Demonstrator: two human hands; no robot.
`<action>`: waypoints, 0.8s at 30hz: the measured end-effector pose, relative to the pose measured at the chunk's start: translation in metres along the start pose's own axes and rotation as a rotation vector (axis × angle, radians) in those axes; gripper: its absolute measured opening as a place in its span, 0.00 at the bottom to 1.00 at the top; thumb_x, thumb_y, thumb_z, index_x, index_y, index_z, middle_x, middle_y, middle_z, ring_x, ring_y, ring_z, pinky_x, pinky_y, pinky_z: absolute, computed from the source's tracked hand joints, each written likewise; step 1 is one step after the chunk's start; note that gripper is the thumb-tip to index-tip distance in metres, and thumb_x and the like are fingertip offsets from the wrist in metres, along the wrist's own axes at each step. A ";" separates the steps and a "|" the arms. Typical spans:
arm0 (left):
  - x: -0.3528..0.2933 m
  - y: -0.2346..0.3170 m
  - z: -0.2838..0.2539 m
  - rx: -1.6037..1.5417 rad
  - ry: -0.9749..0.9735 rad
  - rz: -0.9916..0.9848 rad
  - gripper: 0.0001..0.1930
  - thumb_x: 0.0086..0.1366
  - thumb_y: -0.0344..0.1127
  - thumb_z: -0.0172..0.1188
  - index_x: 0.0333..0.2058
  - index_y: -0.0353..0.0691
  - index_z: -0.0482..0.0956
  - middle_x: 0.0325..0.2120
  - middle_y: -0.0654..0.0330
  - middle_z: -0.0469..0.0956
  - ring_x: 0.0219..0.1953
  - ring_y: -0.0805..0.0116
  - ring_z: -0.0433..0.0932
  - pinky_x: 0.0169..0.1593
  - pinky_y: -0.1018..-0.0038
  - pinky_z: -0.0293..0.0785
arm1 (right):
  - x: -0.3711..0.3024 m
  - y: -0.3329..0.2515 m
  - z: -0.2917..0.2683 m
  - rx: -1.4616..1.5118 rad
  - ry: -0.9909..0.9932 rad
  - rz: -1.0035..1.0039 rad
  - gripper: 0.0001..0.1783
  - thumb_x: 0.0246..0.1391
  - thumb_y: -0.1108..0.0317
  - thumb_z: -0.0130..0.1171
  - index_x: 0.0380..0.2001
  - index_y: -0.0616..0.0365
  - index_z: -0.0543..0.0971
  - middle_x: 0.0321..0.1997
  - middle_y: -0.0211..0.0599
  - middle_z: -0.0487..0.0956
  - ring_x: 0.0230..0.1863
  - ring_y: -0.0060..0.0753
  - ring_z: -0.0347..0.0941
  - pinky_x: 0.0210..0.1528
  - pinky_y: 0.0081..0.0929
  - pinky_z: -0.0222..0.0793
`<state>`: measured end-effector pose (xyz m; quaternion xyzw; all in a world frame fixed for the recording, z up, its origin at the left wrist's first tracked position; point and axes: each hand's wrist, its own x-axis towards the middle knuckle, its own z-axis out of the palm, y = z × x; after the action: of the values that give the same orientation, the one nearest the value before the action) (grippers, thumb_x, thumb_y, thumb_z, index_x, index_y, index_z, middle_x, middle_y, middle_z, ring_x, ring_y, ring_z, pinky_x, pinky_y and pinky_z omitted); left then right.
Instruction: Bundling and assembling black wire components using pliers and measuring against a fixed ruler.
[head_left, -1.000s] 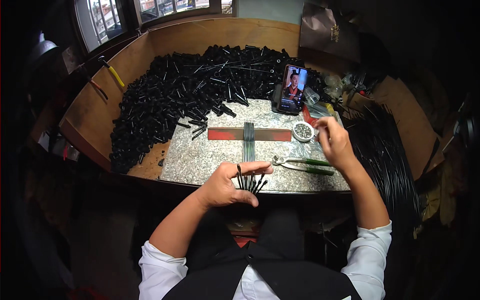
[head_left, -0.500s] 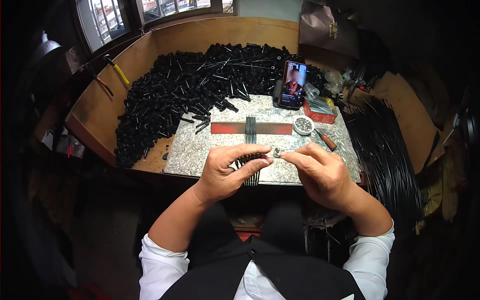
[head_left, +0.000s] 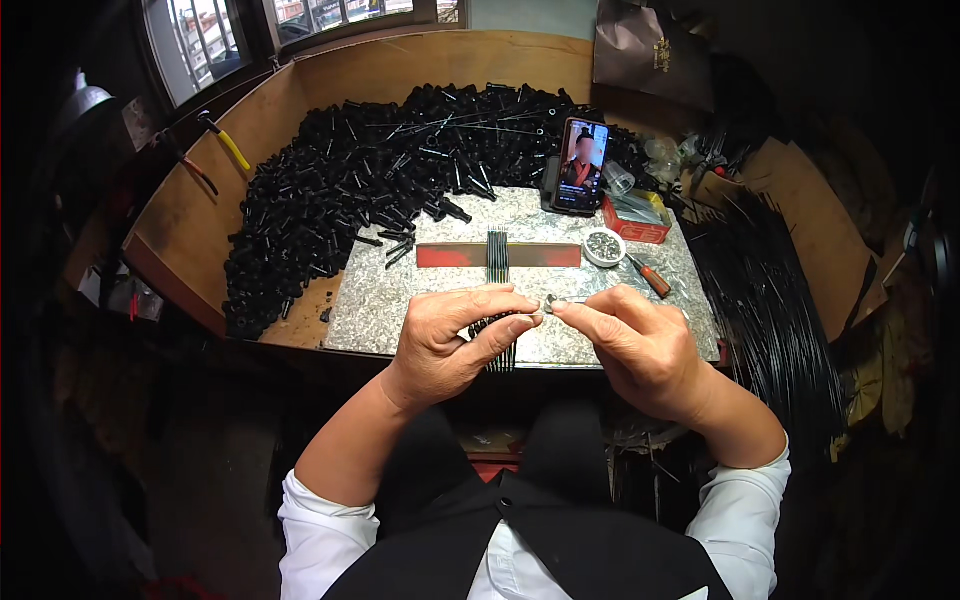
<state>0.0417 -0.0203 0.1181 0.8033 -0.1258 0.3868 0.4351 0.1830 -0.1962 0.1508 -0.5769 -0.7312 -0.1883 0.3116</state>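
Over the near part of the speckled slab (head_left: 360, 310), my left hand (head_left: 440, 335) is closed, thumb against fingers. In its grip is a row of small dark ridged parts (head_left: 486, 324), mostly covered by the fingers. My right hand (head_left: 645, 340) pinches a small shiny metal piece (head_left: 551, 302) right at the left fingertips; its exact kind is too small to make out. Beneath and beyond the left hand, several thin black rods (head_left: 498, 262) lie side by side across a red and brown strip (head_left: 445, 256).
A large heap of black tubular parts (head_left: 340, 180) fills the wooden-walled bench. A phone (head_left: 582, 165) stands behind a white dish (head_left: 604, 265) of small metal pieces, a screwdriver (head_left: 653, 280) and a red box (head_left: 637, 230). Long black rods (head_left: 770, 300) are bundled at right. Pliers (head_left: 228, 143) hang at left.
Both hands stay together at nearly the same place. The metal piece sits slightly closer to the left fingertips, and the row of dark parts is more hidden. The view has shifted slightly.
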 end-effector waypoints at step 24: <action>0.002 -0.010 0.004 0.040 -0.098 0.076 0.12 0.54 0.38 0.65 0.34 0.36 0.82 0.29 0.58 0.83 0.35 0.63 0.83 0.47 0.66 0.76 | 0.010 -0.001 -0.009 -0.067 0.012 -0.070 0.20 0.36 0.84 0.60 0.39 0.60 0.79 0.30 0.38 0.72 0.30 0.34 0.70 0.28 0.27 0.67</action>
<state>0.0510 -0.0174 0.1120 0.8243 -0.1696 0.3658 0.3974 0.1822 -0.1947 0.1640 -0.5598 -0.7423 -0.2270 0.2899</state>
